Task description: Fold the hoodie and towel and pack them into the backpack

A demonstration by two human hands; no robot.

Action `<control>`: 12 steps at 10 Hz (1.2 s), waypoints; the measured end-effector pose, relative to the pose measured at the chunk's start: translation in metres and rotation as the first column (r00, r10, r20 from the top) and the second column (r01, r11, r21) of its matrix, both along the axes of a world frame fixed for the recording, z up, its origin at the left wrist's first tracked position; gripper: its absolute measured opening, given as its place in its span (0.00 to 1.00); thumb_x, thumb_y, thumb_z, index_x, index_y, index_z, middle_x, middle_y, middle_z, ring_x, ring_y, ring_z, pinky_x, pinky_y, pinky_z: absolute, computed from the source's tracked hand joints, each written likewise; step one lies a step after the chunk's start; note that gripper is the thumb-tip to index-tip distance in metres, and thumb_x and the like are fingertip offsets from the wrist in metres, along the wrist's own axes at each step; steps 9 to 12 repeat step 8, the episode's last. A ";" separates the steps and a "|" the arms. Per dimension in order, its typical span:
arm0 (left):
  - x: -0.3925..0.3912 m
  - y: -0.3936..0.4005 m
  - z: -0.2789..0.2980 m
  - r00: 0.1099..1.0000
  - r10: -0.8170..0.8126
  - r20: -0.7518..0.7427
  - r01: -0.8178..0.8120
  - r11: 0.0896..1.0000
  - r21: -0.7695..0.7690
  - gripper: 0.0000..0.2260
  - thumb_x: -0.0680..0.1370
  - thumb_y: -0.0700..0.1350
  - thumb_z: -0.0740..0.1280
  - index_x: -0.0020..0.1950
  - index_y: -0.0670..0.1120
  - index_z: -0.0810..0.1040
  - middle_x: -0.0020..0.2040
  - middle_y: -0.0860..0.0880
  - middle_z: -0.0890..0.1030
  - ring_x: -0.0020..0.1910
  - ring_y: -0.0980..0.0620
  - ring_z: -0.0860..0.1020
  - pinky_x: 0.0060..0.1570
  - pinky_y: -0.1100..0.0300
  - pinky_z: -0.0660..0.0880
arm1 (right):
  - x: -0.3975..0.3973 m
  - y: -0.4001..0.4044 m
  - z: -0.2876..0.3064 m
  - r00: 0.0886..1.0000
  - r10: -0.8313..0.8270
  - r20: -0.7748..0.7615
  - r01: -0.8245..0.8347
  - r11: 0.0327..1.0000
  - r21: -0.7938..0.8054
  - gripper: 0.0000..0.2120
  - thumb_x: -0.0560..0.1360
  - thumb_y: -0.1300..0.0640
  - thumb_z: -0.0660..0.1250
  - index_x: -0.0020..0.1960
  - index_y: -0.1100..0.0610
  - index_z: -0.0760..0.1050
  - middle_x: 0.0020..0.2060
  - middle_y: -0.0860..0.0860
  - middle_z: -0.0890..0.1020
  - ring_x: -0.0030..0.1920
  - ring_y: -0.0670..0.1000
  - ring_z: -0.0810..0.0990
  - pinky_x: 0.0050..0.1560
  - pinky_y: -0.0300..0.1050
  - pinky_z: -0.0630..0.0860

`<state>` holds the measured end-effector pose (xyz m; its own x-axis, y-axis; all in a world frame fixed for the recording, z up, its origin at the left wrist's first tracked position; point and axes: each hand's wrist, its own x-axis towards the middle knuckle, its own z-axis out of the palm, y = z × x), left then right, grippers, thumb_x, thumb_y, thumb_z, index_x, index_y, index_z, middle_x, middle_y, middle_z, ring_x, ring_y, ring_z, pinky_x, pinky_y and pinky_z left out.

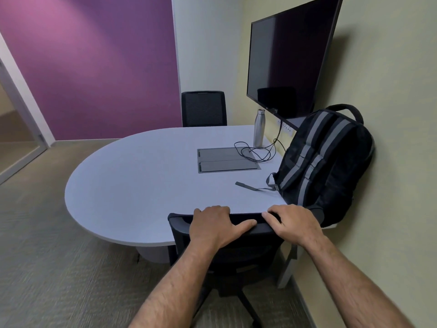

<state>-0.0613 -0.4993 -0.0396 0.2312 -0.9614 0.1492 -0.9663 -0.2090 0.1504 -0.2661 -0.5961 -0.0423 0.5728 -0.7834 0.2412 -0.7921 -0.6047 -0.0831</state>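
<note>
Head view. The top rail of a black chair [179, 223] is gripped by both hands. The left hand [214, 227] is curled over the rail, fingers over the far edge, thumb stretched along the near side. The right hand [292, 224] is clamped on the same rail just beside it, fingers hooked over the top.

The black backpack [324, 162] with grey stripes is seen just beyond the right hand, upright on the table [132, 176] and leaned against the wall, one strap [254, 187] trailed flat on the tabletop ahead of that hand. Hoodie and towel are not seen.

Farther beyond the hands: a floor-box lid [227, 159] set in the tabletop, a looped black cable [257, 151], a steel bottle [259, 127], a wall-mounted screen [290, 62], a second chair [203, 108].
</note>
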 end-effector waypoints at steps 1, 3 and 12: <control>-0.007 -0.004 0.000 1.000 0.007 -0.001 -0.007 1.000 -0.001 0.40 0.65 0.83 0.45 0.40 0.50 0.76 0.37 0.53 0.78 0.39 0.49 0.76 0.54 0.46 0.71 | -0.004 -0.008 0.000 1.000 0.002 0.004 -0.002 1.000 0.002 0.30 0.73 0.30 0.43 0.53 0.43 0.79 0.45 0.41 0.84 0.45 0.44 0.80 0.43 0.46 0.76; -0.012 -0.012 0.002 1.000 0.015 -0.018 -0.015 1.000 -0.001 0.40 0.65 0.83 0.45 0.41 0.50 0.76 0.37 0.53 0.78 0.39 0.49 0.76 0.53 0.46 0.71 | -0.009 -0.018 0.001 1.000 0.029 -0.001 -0.029 1.000 0.014 0.29 0.74 0.30 0.45 0.54 0.43 0.79 0.46 0.42 0.84 0.46 0.45 0.80 0.44 0.46 0.76; -0.012 0.008 -0.003 0.998 0.002 -0.060 -0.007 0.995 -0.095 0.43 0.74 0.77 0.45 0.78 0.50 0.62 0.77 0.52 0.65 0.77 0.51 0.60 0.75 0.44 0.55 | -0.007 -0.008 -0.001 0.999 0.022 -0.047 -0.022 1.000 -0.011 0.35 0.77 0.32 0.45 0.76 0.51 0.61 0.74 0.50 0.68 0.75 0.51 0.62 0.76 0.56 0.55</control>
